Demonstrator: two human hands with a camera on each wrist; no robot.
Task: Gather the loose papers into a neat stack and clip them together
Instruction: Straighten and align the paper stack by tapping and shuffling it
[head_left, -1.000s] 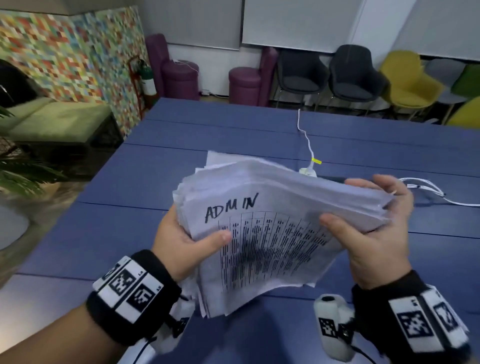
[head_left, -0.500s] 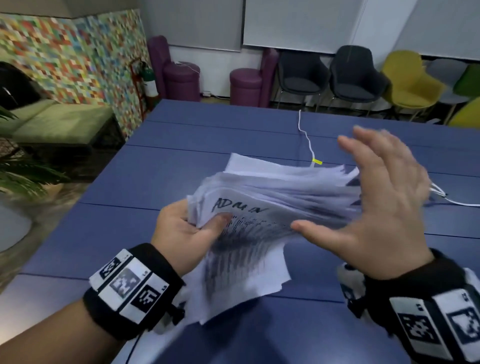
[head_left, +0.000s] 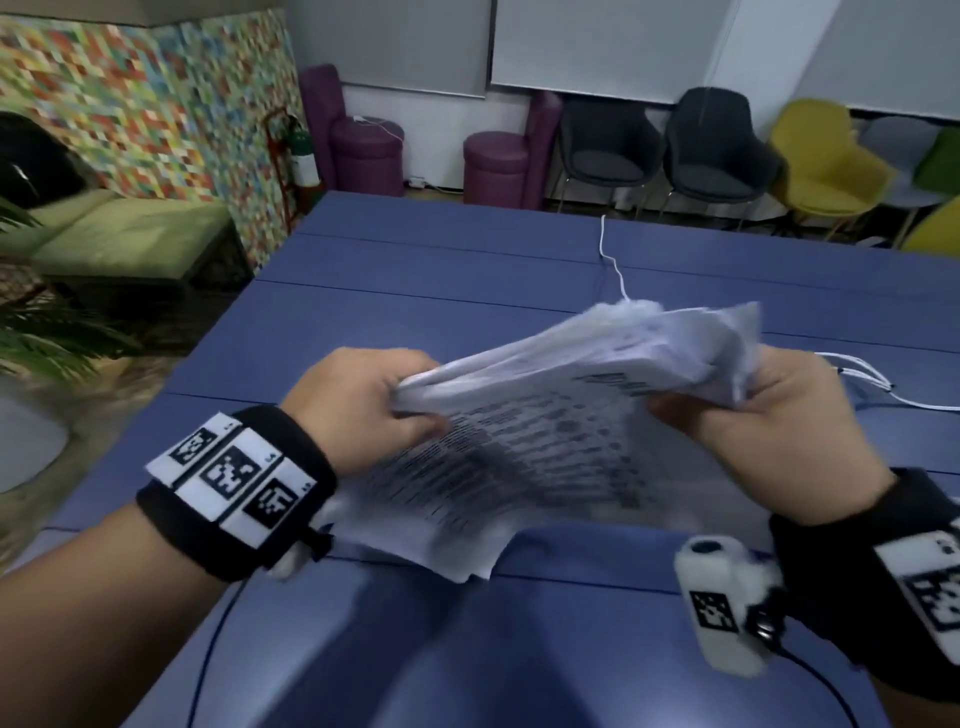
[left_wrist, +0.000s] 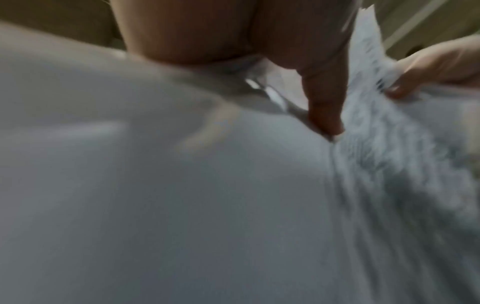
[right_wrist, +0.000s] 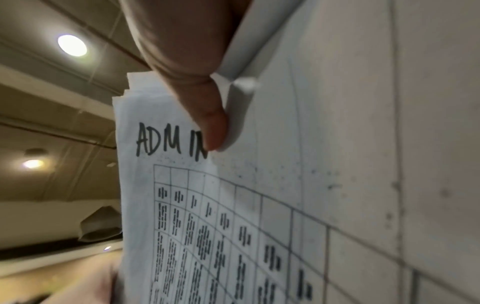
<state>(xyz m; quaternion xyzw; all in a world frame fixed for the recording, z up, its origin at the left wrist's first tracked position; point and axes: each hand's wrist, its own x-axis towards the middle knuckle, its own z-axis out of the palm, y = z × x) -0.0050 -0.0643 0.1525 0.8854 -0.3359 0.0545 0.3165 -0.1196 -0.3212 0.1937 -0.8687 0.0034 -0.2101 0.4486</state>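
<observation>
A thick, uneven stack of white papers (head_left: 561, 415) with printed tables hangs in the air above the blue table (head_left: 441, 291), its sheets fanned out and blurred. My left hand (head_left: 374, 405) grips the stack's left edge, thumb on the printed side. My right hand (head_left: 769, 421) grips the right end, thumb on the top sheet. In the right wrist view my thumb (right_wrist: 207, 123) presses on the sheet marked "ADMIN" (right_wrist: 171, 142). The left wrist view is blurred; my left thumb (left_wrist: 324, 107) lies on the papers (left_wrist: 389, 164). No clip shows.
A white cable (head_left: 613, 260) runs across the table behind the papers, with more white cable (head_left: 883, 384) at the right. Purple stools, dark and yellow chairs line the far wall. A green sofa (head_left: 119, 234) and a plant stand left of the table.
My right hand, open and off the stack half a second ago, has taken hold of its right end again. The stack has swung round, its right end now higher, and my left hand has shifted its grip.
</observation>
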